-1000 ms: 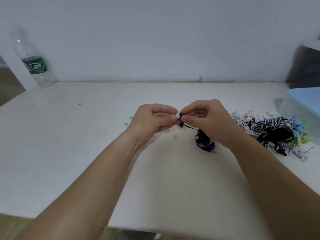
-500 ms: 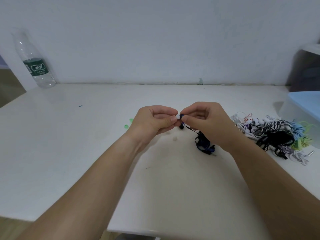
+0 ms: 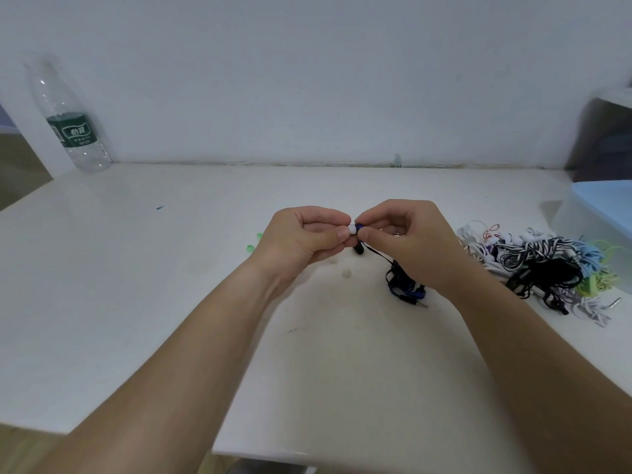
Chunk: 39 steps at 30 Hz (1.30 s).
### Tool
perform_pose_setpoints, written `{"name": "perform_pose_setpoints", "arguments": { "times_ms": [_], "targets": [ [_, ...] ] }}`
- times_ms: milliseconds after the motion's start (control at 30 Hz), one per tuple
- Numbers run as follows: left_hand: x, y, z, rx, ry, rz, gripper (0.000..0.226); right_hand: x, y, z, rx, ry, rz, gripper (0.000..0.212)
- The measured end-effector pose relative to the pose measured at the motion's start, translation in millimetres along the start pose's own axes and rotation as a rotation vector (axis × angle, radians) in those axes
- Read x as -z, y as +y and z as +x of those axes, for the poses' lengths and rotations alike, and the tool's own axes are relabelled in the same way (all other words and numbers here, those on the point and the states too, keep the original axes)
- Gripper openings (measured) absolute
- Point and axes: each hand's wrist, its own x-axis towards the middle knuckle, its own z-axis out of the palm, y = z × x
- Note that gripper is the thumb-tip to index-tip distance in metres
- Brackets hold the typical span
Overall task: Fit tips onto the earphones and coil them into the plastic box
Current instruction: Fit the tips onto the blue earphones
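Left hand (image 3: 304, 237): fingers (image 3: 337, 234) curled, pinching a white ear tip (image 3: 352, 229) between thumb and forefinger, above the tabletop (image 3: 171, 302).
Right hand (image 3: 407, 241): thumb and forefinger pinch the blue earbud (image 3: 359, 228), its nozzle meeting the tip; whether the tip is fully seated cannot be told, since the fingers cover the joint.
Rest of the earphone: the second earbud (image 3: 358, 249) hangs just below the hands; the blue-and-black cable (image 3: 405, 285) lies bunched on the tabletop under the right wrist, jack plug (image 3: 419, 303) at its near edge.
Plastic box (image 3: 581, 227): at the far right edge, well apart from the hands, lid on.
Risk, tip slip: the tip is small and soft; a push off the nozzle's axis would likely fold its collar or squirt it out of the pinch.
Risk, lost tip: a dropped tip would land on a white tabletop near the spare white tip (image 3: 346, 272), hard to tell apart; the green tips (image 3: 250, 248) lie beyond the left hand.
Risk, half fit: a tip pressed on one side only may look done and come off during coiling.
Risk, cable snag: lifting the right hand sharply could drag the bunch and tighten its loops.
Risk, tangle: the pile of other earphones (image 3: 533, 265) lies near the right forearm; a sweep toward the box could catch it.
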Motion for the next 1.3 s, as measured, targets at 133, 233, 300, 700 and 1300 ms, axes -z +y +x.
{"name": "perform_pose_setpoints", "arguments": {
  "times_ms": [133,233,300,700,1300],
  "targets": [
    [1.0,-0.5,0.4,0.001,-0.004,0.006,0.014,-0.5,0.0,-0.7,-0.010,0.002,-0.002,0.011],
    [1.2,-0.6,0.7,-0.006,-0.005,0.025,0.013,-0.8,0.1,-0.1,0.000,0.012,-0.039,0.012],
    [1.0,-0.3,0.5,-0.048,0.017,0.119,0.012,-1.0,0.2,0.5,0.002,0.025,-0.052,0.012],
    [-15.0,1.0,0.2,-0.310,0.068,0.348,0.007,15.6,-16.7,-3.5,-0.123,0.001,0.051,0.009],
    [-25.9,14.4,4.1,-0.311,0.061,0.856,0.014,26.6,-16.0,-50.1,-0.426,-0.088,-0.839,0.018]
  ]
}}
